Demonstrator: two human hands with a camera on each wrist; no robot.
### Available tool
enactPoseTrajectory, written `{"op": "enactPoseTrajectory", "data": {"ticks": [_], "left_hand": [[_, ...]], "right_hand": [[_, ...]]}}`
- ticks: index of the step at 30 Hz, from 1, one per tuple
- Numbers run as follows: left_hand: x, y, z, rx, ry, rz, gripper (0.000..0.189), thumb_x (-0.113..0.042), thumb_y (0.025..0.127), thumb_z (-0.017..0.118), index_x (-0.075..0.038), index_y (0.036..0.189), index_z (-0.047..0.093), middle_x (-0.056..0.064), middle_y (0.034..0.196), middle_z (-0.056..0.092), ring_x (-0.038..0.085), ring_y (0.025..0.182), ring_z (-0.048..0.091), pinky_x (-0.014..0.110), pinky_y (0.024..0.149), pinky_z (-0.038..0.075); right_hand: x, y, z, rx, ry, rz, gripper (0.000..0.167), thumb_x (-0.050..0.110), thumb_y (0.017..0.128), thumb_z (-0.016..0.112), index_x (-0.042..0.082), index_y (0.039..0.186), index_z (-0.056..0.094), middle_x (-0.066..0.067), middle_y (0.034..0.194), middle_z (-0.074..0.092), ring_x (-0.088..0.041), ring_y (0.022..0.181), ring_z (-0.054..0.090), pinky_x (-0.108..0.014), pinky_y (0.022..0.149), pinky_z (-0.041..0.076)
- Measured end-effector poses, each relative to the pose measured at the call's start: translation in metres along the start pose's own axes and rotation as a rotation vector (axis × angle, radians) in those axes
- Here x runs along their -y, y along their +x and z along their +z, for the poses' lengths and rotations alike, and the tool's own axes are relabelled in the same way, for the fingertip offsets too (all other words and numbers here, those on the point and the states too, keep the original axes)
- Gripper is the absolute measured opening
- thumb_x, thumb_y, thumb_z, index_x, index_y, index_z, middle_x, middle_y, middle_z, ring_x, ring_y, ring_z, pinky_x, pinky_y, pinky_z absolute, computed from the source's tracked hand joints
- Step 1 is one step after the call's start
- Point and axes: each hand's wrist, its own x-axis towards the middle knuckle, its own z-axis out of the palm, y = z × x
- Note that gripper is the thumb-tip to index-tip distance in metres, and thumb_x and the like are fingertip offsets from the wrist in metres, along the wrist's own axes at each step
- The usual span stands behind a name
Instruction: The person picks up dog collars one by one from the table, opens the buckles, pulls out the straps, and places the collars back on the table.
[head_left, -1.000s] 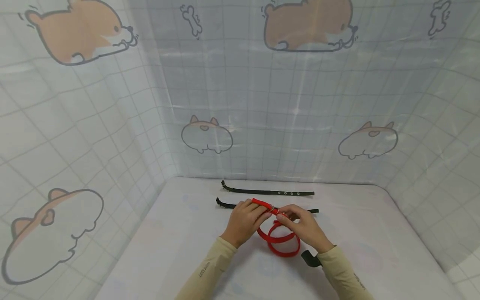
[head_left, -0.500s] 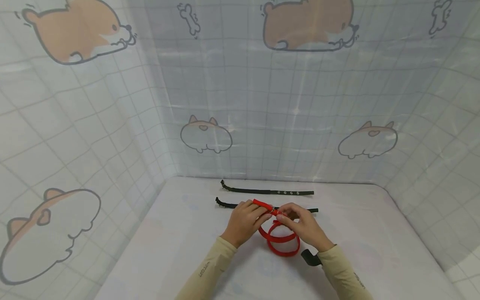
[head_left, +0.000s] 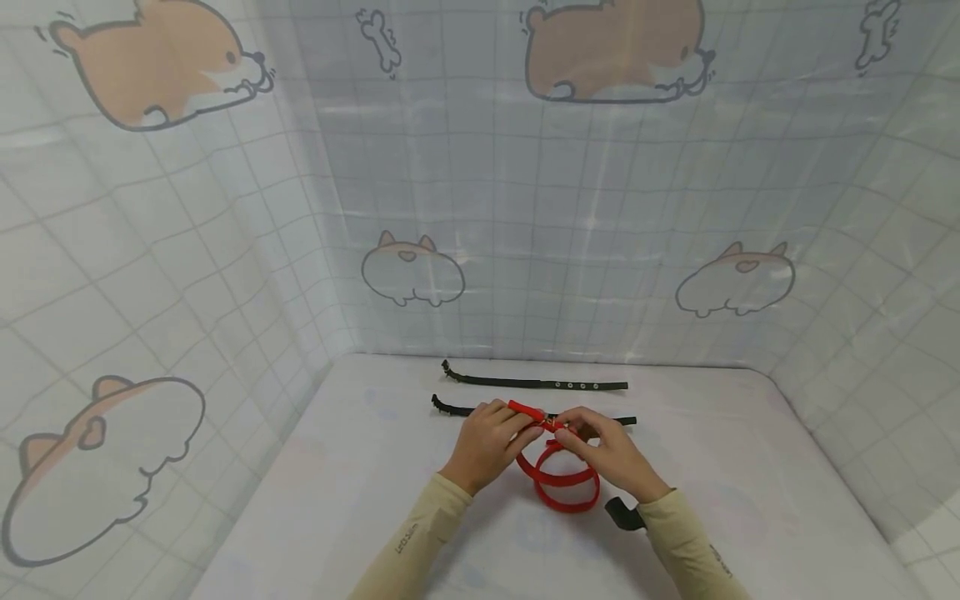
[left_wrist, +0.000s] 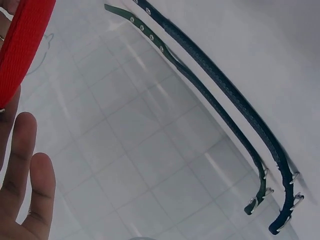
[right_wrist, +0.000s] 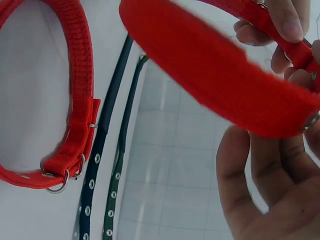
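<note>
A red fabric collar (head_left: 527,411) with metal buckle hardware is bent into a loop between both hands, raised above the white surface. My left hand (head_left: 487,446) grips one side of it, and my right hand (head_left: 613,457) pinches the strap close by at the buckle. In the right wrist view the held collar (right_wrist: 210,75) curves broadly across the top, and fingers cover most of its buckle. A second red collar (right_wrist: 80,80), fastened into a ring with metal D-rings, lies on the surface below the hands. Whether the held strap end is through the buckle cannot be seen.
Two dark collars lie stretched out behind the hands: a far one (head_left: 502,382) with eyelets and a nearer one (head_left: 452,409), partly hidden by the hands. A black object (head_left: 624,514) shows beside the right forearm. Patterned sheeting (head_left: 480,183) walls the back and sides.
The held collar has shifted very slightly to the right, with small finger movements at the buckle. Both hands stay in nearly the same place, and the other collars have not moved.
</note>
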Motion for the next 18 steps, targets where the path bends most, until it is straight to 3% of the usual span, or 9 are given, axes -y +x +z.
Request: {"op": "enactPoseTrajectory", "data": {"ticks": [6, 18], "left_hand": [[-0.0033, -0.001, 0.0001, -0.005, -0.025, 0.034, 0.021, -0.038, 0.098, 0.068, -0.02, 0.102, 0.078, -0.006, 0.092, 0.073, 0.012, 0.085, 0.059, 0.026, 0.072, 0.05], [-0.004, -0.0032, -0.0029, 0.009, -0.051, 0.007, 0.022, -0.039, 0.098, 0.068, -0.02, 0.104, 0.078, -0.007, 0.09, 0.072, 0.01, 0.083, 0.058, 0.024, 0.07, 0.049]], "right_hand": [[0.0045, -0.0017, 0.0007, -0.04, -0.043, -0.034, 0.021, 0.04, 0.09, 0.078, 0.028, 0.103, 0.069, 0.007, 0.085, 0.067, -0.016, 0.077, 0.064, -0.036, 0.068, 0.053], [-0.0008, -0.0038, -0.0019, -0.02, -0.001, -0.105, 0.018, 0.028, 0.094, 0.075, 0.026, 0.11, 0.069, 0.003, 0.081, 0.061, -0.017, 0.071, 0.06, -0.029, 0.055, 0.049]]}}
